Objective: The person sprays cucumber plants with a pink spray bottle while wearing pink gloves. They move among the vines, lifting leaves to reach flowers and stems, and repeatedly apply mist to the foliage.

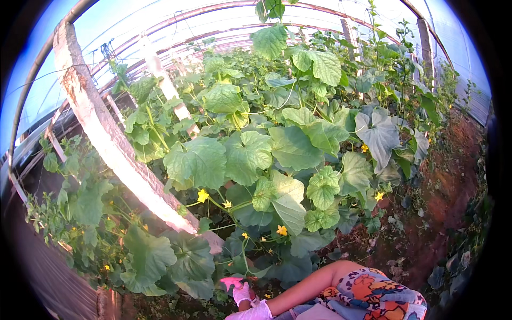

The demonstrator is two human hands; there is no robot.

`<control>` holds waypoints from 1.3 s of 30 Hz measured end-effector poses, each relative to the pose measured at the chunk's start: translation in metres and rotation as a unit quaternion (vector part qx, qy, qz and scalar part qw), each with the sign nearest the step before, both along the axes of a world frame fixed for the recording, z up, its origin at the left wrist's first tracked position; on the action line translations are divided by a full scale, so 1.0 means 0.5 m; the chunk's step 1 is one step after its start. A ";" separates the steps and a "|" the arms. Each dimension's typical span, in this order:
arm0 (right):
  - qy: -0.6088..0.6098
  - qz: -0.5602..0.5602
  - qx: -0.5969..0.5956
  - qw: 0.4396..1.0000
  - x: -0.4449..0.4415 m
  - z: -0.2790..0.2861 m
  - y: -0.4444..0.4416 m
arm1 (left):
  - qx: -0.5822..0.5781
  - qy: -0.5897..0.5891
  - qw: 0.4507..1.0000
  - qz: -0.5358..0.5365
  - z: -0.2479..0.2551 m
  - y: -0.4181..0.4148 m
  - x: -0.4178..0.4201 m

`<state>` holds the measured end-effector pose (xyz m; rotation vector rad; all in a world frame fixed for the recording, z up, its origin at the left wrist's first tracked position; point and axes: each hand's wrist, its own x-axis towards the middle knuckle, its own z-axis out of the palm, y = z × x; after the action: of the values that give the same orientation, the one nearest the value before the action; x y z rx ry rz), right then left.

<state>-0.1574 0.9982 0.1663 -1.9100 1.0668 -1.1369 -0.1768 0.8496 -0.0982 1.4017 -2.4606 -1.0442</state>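
Note:
Near the bottom edge, my right arm comes in from the right in a flower-patterned sleeve. The pale glove on my right hand [252, 313] is partly cut off by the picture's edge, so its fingers are hidden. Just above it shows another pale-gloved hand, apparently my left hand [242, 295], small and partly covered. A bright pink object [231, 282] of unclear kind lies at its fingertips; whether it is gripped cannot be told. Over the hands hang cucumber-like vine leaves [294, 200], thin green stems and yellow flowers [203, 196].
A thick, pale post [120, 148] leans across the left side, its foot among the leaves near the hands. Curved greenhouse ribs [224, 6] pass overhead under plastic film. Dense vines [248, 72] stretch ahead. Bare reddish soil [448, 192] runs along the right.

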 end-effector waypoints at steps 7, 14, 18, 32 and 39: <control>0.149 -0.145 0.244 0.947 -0.186 -0.007 0.179 | 0.341 0.355 0.868 0.066 0.060 0.120 0.081; 0.203 -0.286 0.301 0.887 -0.270 -0.120 0.332 | 0.230 0.180 0.951 -0.105 0.128 0.281 0.095; 0.131 -0.306 0.238 0.913 -0.268 -0.132 0.352 | 0.343 0.289 0.881 -0.153 0.267 0.373 0.029; -0.038 -0.438 0.105 0.892 -0.261 -0.086 0.466 | -0.048 0.208 0.851 -0.481 0.307 0.523 -0.066; -0.057 -0.489 0.005 0.870 -0.283 -0.090 0.492 | 0.187 0.076 0.911 -0.359 0.439 0.393 -0.078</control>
<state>-0.2990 1.2443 0.1211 -1.2103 2.0550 -1.7122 -0.2157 1.0459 0.1211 0.3858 -2.8020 -1.7510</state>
